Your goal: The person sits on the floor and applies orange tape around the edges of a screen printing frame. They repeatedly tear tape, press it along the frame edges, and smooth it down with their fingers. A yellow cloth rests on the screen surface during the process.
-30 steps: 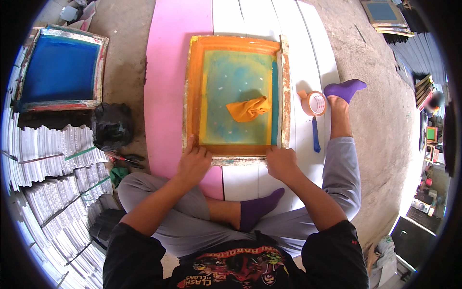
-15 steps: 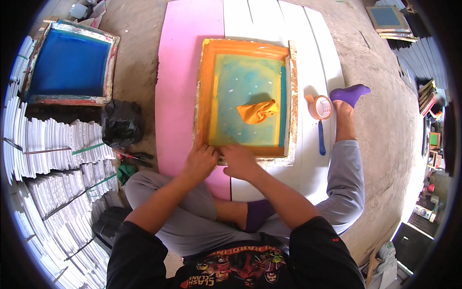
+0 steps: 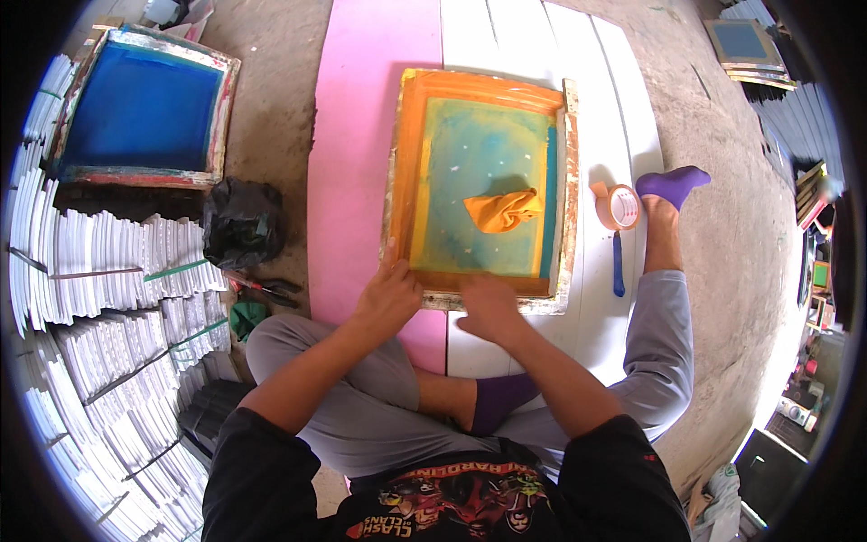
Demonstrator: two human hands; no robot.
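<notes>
A screen printing frame (image 3: 572,194) lies flat, with a blue-green mesh (image 3: 483,144) and orange-brown tape (image 3: 411,163) along its inner borders. My left hand (image 3: 391,294) is closed at the lower left corner of the frame, its index finger stretched up along the side. On the taped lower border rests my right hand (image 3: 492,305), thumb apart and fingers bent down; its fingertips are blurred, and whether they hold anything cannot be seen. A crumpled yellow-orange cloth (image 3: 506,212) lies on the mesh, touched by neither hand.
Beneath the frame is a pink and white board (image 3: 357,117). Right of the frame lie a brown tape roll (image 3: 619,208) and a blue-handled tool (image 3: 619,266). To the left are another blue screen (image 3: 144,108), a black plastic bag (image 3: 239,221), pliers (image 3: 266,287) and bundled white stacks (image 3: 117,262).
My right hand has slid rightward along the frame's lower border, away from my left hand. My left hand stays at the corner, its index finger now stretched upward. The whole view has shifted slightly.
</notes>
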